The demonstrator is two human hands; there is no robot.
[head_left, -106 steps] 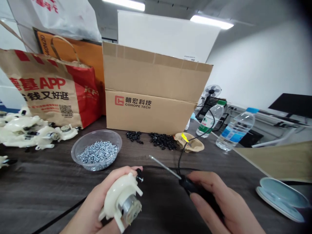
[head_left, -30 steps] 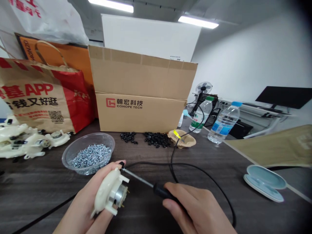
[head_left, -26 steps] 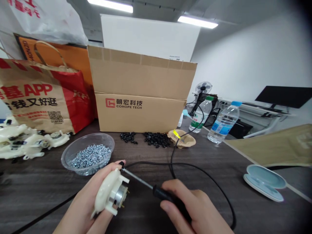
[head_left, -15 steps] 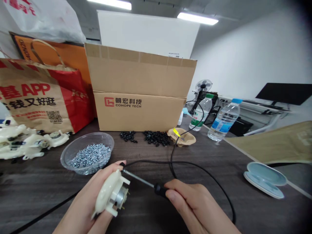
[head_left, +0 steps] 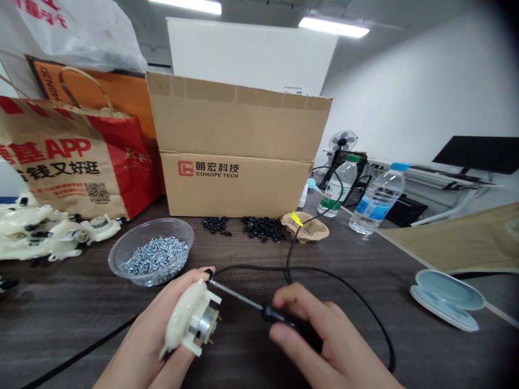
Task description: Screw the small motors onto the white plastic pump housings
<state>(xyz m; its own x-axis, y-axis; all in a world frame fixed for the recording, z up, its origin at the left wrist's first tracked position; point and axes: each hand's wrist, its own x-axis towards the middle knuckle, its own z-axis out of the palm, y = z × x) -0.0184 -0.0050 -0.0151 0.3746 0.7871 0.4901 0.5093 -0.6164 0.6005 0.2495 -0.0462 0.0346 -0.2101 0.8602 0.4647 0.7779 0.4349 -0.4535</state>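
Note:
My left hand (head_left: pixel 146 340) grips a cream plastic motor housing (head_left: pixel 187 315) with a round silver motor showing at its back. A small black part sits at the housing's top corner under my fingertip. My right hand (head_left: pixel 328 346) is wrapped round the black handle of a corded electric screwdriver (head_left: pixel 284 319). Its thin metal bit (head_left: pixel 235 292) points left and its tip meets the housing's top corner. The black cable (head_left: pixel 348 292) loops away from the handle across the dark wooden table (head_left: pixel 259 346).
A clear bowl of silver screws (head_left: pixel 152 256) stands just beyond my left hand. Behind it lie black small parts (head_left: pixel 259 227), a cardboard box (head_left: pixel 239 156), a paper bag (head_left: pixel 77 156), several cream housings (head_left: pixel 44 232), two water bottles (head_left: pixel 377 197) and a pale blue case (head_left: pixel 446 292).
Since 3.5 s ago the bit came down from mid-air onto the housing's corner. Over the last second both hands stay nearly still; my right fingers shift slightly on the handle.

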